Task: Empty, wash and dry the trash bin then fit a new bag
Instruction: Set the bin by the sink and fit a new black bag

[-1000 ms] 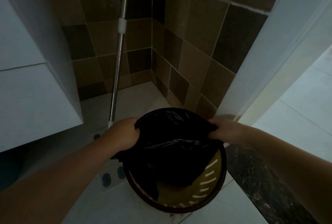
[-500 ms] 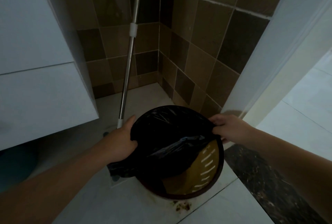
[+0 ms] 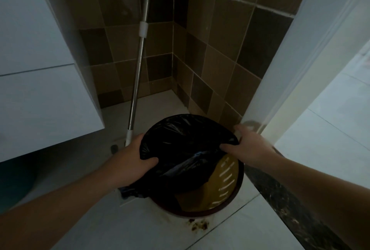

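A round trash bin [image 3: 226, 181] with a dark brown rim and a slotted yellow inner wall stands on the floor by the tiled corner. A black plastic bag [image 3: 186, 147] is stretched over the far half of its rim. The near edge of the bag sags into the bin, leaving the near right part of the inside bare. My left hand [image 3: 130, 161] grips the bag at the bin's left rim, thumb on top. My right hand [image 3: 248, 147] grips the bag at the right rim.
A metal mop handle [image 3: 138, 69] leans in the corner just behind my left hand. A white cabinet [image 3: 40, 89] hangs at the left. A white door frame [image 3: 300, 69] rises at the right, with a dark stone threshold [image 3: 284, 205] below. Dirt specks [image 3: 198, 226] lie before the bin.
The bag's mouth has been spread wider over the far rim. Both hands have slid outward along the rim. The view has shifted, so the bin sits further from me.
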